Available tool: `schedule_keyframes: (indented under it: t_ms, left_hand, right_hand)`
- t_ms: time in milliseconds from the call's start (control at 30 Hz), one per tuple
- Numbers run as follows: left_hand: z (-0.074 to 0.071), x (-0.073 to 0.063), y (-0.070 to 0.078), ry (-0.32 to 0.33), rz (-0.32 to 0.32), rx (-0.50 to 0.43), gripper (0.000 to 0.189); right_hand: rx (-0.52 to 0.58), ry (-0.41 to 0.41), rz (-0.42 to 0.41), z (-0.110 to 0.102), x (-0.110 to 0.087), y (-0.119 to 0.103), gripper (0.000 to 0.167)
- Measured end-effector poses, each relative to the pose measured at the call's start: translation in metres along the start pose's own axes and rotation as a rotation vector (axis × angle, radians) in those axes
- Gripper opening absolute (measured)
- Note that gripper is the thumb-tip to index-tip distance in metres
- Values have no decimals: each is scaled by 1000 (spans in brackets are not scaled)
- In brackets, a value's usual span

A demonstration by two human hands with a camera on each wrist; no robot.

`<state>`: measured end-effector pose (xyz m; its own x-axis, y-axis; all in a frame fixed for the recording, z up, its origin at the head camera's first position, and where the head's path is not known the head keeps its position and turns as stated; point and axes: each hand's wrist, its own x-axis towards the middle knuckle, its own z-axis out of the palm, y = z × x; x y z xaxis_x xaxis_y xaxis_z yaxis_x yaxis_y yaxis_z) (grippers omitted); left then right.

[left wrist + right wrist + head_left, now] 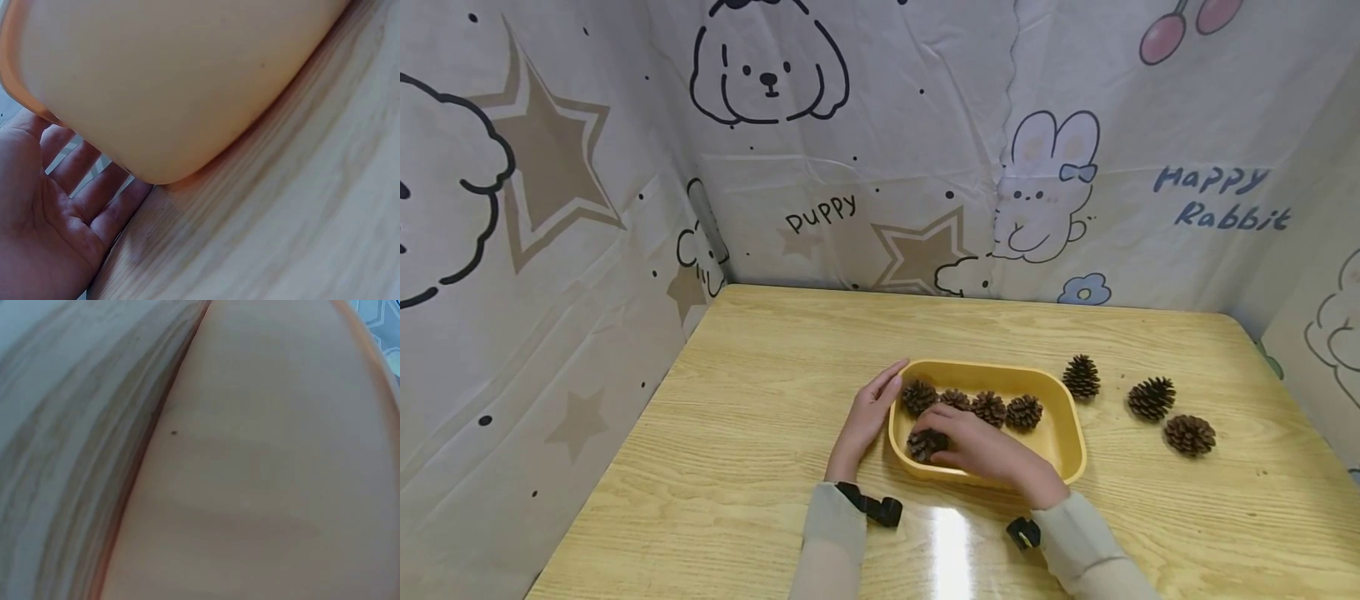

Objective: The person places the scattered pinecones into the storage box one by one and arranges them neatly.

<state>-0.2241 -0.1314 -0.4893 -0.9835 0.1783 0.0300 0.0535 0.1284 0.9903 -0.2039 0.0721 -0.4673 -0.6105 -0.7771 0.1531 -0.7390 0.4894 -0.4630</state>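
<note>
A yellow rectangular tray (1070, 450) with rounded corners stands on the wooden table. My left hand (867, 415) rests against its left end; in the left wrist view that hand's fingers lie fairly straight along the tray's outer wall (169, 94). Reaching over the near rim, my right hand (983, 443) grips a brown pine cone (922, 447) in the near left corner, its fingers partly covering the cone. Behind it several more pine cones (1024, 412) form a row along the far wall. The right wrist view shows only the tray's side (262, 456) and table, not the hand.
To the right of the tray lie 3 loose items: one pine cone (1081, 378) close to the far right corner, a second cone (1152, 398) and a third cone (1190, 435) farther right. A printed cloth (865, 167) hangs behind the table (737, 417).
</note>
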Motion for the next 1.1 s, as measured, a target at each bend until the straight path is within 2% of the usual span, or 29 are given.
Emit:
schedule_keyframes:
  t_ms: [300, 767, 1000, 1100]
  left_hand:
    - [0, 0, 0, -2, -2, -7, 42]
    - [1, 1, 1, -5, 7, 5, 42]
    - [3, 15, -28, 16, 9, -1, 43]
    - [2, 16, -33, 26, 18, 9, 43]
  right_hand:
    - [-10, -24, 15, 1, 1, 1, 38]
    - [-26, -9, 38, 1, -1, 0, 45]
    - [-31, 47, 53, -2, -4, -3, 46]
    - [-22, 72, 60, -4, -7, -4, 48]
